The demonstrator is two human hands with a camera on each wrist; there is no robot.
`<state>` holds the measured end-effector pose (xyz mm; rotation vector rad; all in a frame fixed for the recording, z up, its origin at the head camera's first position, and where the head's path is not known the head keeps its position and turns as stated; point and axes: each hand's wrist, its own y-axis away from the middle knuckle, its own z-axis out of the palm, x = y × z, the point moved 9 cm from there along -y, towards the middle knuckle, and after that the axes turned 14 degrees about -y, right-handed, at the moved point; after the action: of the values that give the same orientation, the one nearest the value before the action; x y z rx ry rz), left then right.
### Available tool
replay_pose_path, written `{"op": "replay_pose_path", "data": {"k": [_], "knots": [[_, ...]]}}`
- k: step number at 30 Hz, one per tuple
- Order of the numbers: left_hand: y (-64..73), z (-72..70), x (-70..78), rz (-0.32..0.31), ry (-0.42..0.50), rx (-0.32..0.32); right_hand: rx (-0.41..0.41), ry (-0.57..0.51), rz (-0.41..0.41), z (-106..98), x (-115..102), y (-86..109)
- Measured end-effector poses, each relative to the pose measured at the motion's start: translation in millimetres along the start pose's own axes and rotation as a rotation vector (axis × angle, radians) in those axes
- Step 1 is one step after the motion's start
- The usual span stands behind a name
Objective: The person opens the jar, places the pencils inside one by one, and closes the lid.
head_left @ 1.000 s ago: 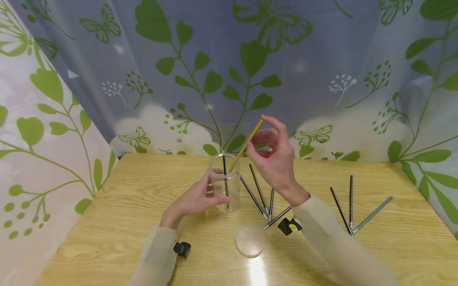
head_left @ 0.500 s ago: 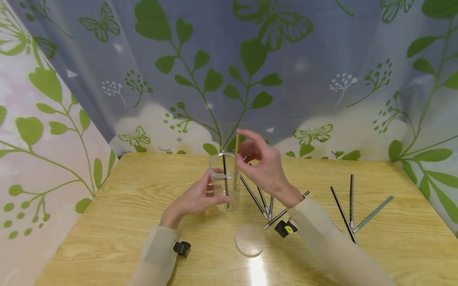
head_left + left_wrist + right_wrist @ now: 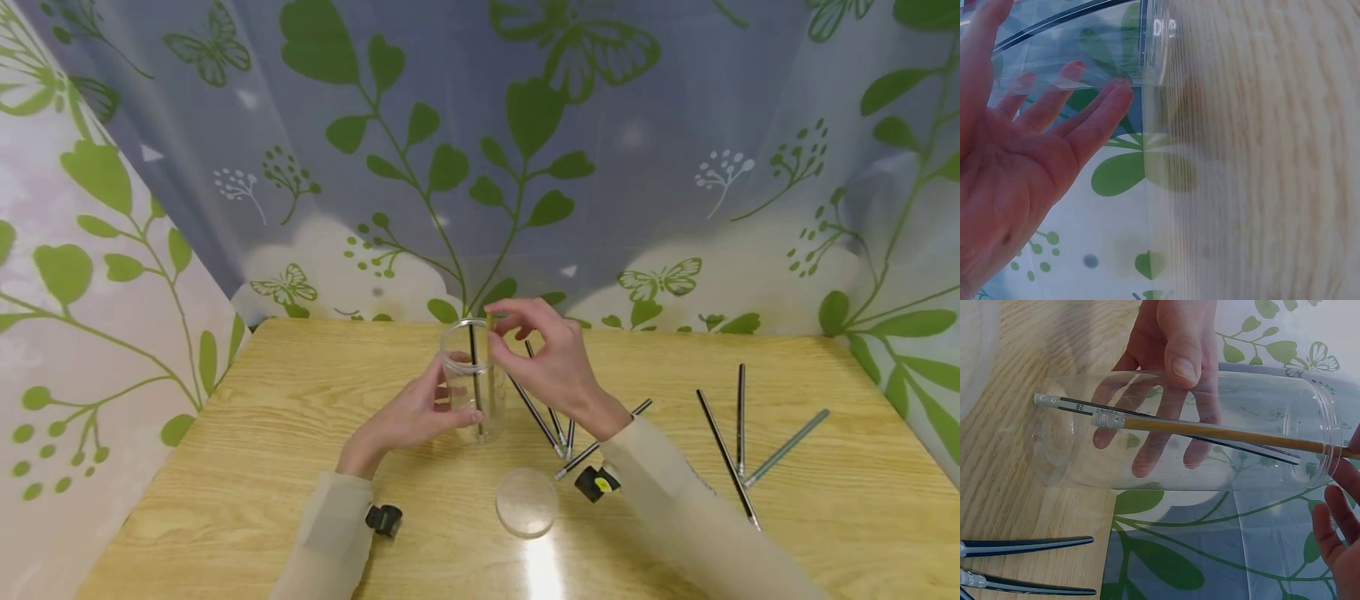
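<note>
A clear plastic jar (image 3: 492, 417) stands upright on the table, and my left hand (image 3: 405, 415) grips it with the thumb in front and the fingers behind. Inside leans a black pencil (image 3: 476, 387), eraser end down. My right hand (image 3: 551, 358) is at the jar's rim, pinching the top of a yellow pencil (image 3: 1222, 431). Most of that pencil is within the jar; in the right wrist view its eraser end hangs short of the bottom. The left wrist view shows the left palm (image 3: 1029, 156) beside the jar wall, its grip partly cut off.
A clear round lid (image 3: 527, 503) lies in front of the jar. Several black pencils (image 3: 536, 417) fan out beneath the right hand. Farther right lie two more black pencils (image 3: 726, 454) and a green one (image 3: 787, 447). Patterned curtain (image 3: 420, 208) borders the wooden table (image 3: 247, 467).
The right hand has moved left and down, turning the yellow pencil from slanted to upright and lowering it deeper into the jar. The left hand and jar have stayed put.
</note>
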<state>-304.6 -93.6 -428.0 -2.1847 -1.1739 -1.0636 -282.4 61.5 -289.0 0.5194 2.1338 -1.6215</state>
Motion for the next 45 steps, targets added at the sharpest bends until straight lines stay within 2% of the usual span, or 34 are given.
{"op": "replay_pose_path", "data": {"k": [5,11,20,30,37,45], "knots": [[-0.3,-0.1,-2.0,-0.019,-0.009,0.004,-0.02,0.009,0.027,2.6,4.1,3.0],[0.0,0.4,-1.5,-0.002,-0.009,0.006,-0.06,0.007,0.052,5.5,6.8,5.8],[1.9,0.5,-3.1,-0.004,0.003,0.001,-0.101,0.011,0.008,8.5,4.2,5.7],[1.5,0.9,-2.0,-0.002,-0.005,0.003,-0.111,0.095,-0.055,9.9,-0.1,5.4],[0.6,-0.6,-2.8,-0.014,0.002,0.007,-0.1,0.069,-0.035,6.4,2.4,6.1],[-0.1,0.7,-5.0,-0.026,0.004,0.003,-0.081,-0.016,0.0,-2.5,6.4,9.8]]}}
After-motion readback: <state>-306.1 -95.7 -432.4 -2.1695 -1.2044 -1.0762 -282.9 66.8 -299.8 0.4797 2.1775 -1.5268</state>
